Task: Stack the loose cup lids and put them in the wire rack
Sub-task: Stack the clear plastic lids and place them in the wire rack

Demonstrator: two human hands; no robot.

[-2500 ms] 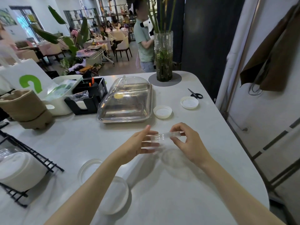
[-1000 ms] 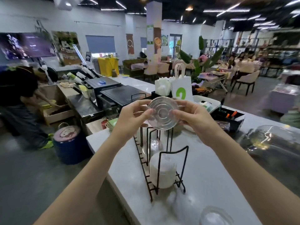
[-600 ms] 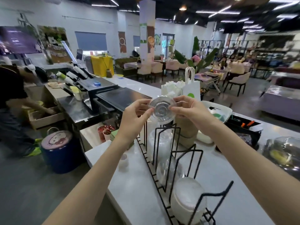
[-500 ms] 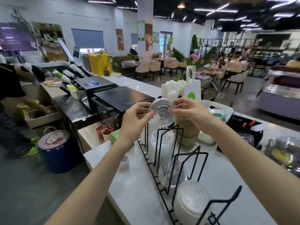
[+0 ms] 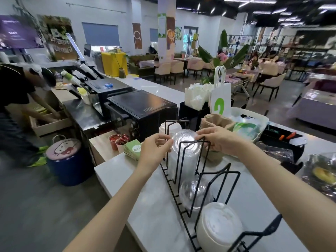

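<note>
Seemingly two hands [image 5: 187, 144] on one clear lid [image 5: 185, 140].

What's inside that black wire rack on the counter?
The wire rack holds rows of lids: a white stack nearest, clear ones in the middle, then a clear stack which both hands are topping up. A white stack behind is mostly hidden.

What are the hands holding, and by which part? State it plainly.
Both hands hold the clear lids by the rim: left hand pinches the left edge, right hand the right edge, at the top of the wire rack.
</note>
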